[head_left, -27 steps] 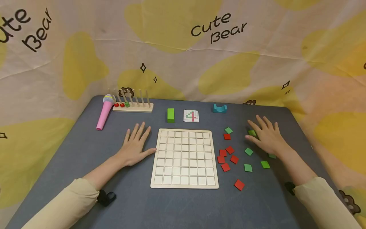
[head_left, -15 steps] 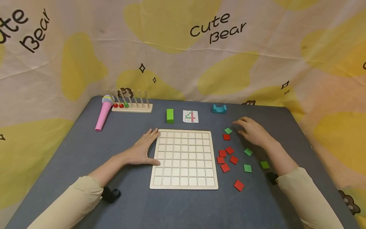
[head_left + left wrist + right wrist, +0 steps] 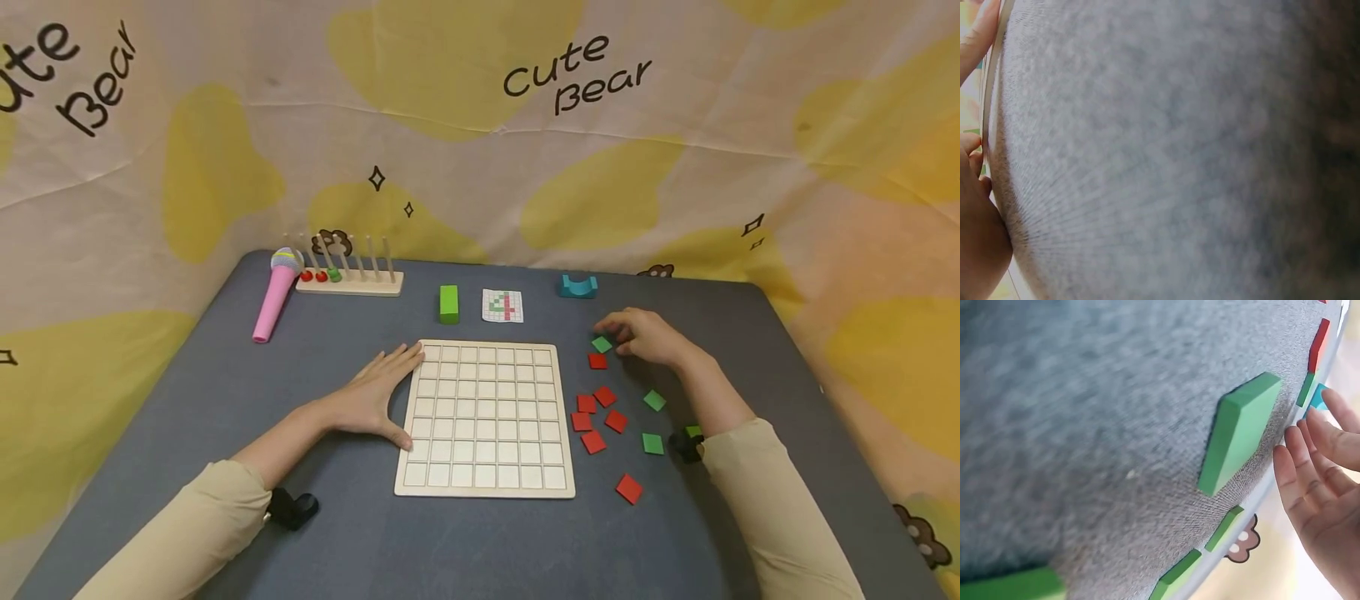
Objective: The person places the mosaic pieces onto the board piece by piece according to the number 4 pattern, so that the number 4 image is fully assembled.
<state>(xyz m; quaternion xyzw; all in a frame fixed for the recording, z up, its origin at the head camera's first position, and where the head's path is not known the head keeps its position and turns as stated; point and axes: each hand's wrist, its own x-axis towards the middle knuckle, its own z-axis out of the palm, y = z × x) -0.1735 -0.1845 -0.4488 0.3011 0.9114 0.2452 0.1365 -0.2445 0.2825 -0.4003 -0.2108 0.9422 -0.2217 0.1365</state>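
Observation:
A pale wooden grid board lies flat on the dark table. My left hand rests along the board's left edge, fingertips at its upper left corner and thumb lower down the same side. Over the back of the loose tiles, my right hand hovers beside a green tile, its fingers slightly bent. In the right wrist view, nothing shows between the fingers of that hand. Just in front of the green tile lies a red tile. The left wrist view shows mostly blurred table surface and part of the hand.
More red tiles and green tiles are scattered right of the board. Along the back stand a pink microphone, a peg rack, a green block, a pattern card and a blue curved block.
My left hand has moved right from the table onto the board's left edge. The right hand has swung left from the outer green tiles to the back one, its spread fingers drawing together.

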